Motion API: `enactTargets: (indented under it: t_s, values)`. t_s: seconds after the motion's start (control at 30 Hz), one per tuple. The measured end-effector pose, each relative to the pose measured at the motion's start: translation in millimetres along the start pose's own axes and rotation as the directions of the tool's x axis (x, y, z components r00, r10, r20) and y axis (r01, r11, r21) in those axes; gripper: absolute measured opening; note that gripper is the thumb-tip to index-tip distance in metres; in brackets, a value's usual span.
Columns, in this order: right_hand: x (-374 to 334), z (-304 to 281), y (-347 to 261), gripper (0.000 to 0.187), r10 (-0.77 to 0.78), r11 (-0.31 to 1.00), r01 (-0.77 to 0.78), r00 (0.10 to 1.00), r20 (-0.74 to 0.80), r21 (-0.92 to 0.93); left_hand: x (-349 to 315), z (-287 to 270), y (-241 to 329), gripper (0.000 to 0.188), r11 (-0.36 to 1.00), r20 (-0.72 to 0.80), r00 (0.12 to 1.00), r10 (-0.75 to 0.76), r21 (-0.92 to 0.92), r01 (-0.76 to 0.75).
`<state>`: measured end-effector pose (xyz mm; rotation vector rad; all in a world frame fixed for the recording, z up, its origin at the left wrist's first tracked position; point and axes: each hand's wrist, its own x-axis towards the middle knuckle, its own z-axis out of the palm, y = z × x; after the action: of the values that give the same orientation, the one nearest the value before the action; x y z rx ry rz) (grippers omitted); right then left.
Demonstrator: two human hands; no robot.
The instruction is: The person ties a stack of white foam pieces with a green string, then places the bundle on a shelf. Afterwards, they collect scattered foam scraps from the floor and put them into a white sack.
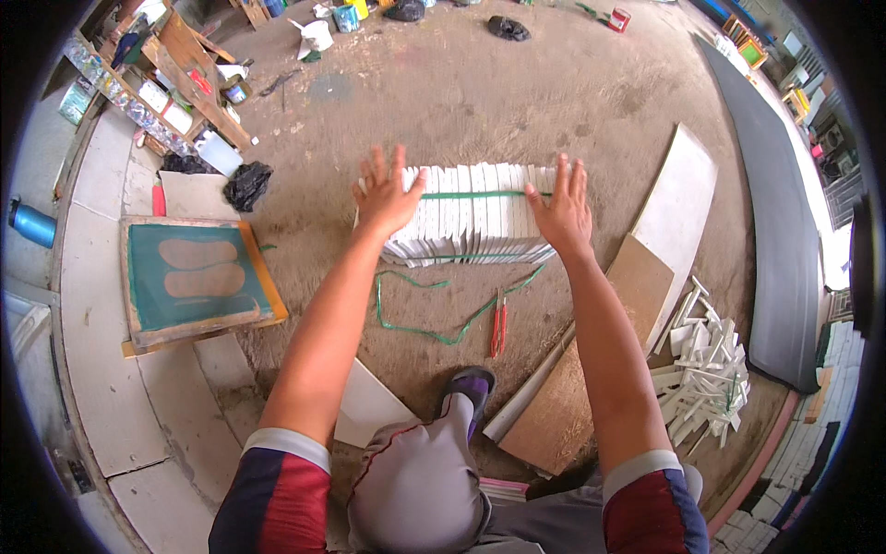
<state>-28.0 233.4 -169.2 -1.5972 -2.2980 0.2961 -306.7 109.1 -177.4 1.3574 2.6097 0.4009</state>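
A long bundle of white, flat pieces [480, 222], packed upright side by side, lies on the floor in front of me. Green twine [475, 195] runs lengthwise over its top, and another strand crosses its near side. My left hand [389, 197] rests at the bundle's left end with fingers spread. At the right end lies my right hand [564, 210], its fingers stretched out and the thumb on the top edge. A loose tail of green twine [448, 342] curls over the floor on the near side. Beside it lies a red-handled cutting tool [498, 328].
Left stands a framed green screen [185, 272] with two sole-shaped areas. Brown and white boards [563, 406] lie right of my foot, near a heap of white offcuts [706, 369]. A long dark grey sheet [775, 231] stretches along the right. Cans and black bags [508, 28] sit far off.
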Motion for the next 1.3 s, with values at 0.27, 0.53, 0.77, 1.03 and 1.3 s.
enactTargets:
  t_s: [0.27,0.53,0.77,1.03,1.3]
  values:
    - [13.2,11.2,59.6,0.092,0.251,0.852,-0.330,0.939,0.236,0.407,-30.5,-21.7,-48.1,0.096,0.531,0.411,0.856,-0.314,-0.671,0.517]
    - [-23.9,48.2,74.2,0.060,-0.048,0.454,-0.163,0.977,0.207,0.876,-76.7,45.7,-105.4,0.089,0.247,0.036,0.934,-0.355,-0.960,0.130]
    - [-67.4,180.0,137.6,0.053,-0.017,0.571,-0.160,0.978,0.207,0.805,-98.2,175.8,-152.8,0.076,0.305,0.157,0.898,-0.411,-0.905,0.298]
    - [-51.6,129.4,98.5,0.073,0.183,0.407,-0.557,0.826,0.533,0.724,-62.7,116.2,-121.7,0.084,0.228,0.453,0.823,-0.344,-0.809,0.541]
    - [-37.7,58.1,110.8,0.068,0.066,0.556,-0.254,0.963,0.262,0.792,-73.5,81.9,-79.6,0.081,0.195,0.257,0.958,-0.130,-0.941,0.278]
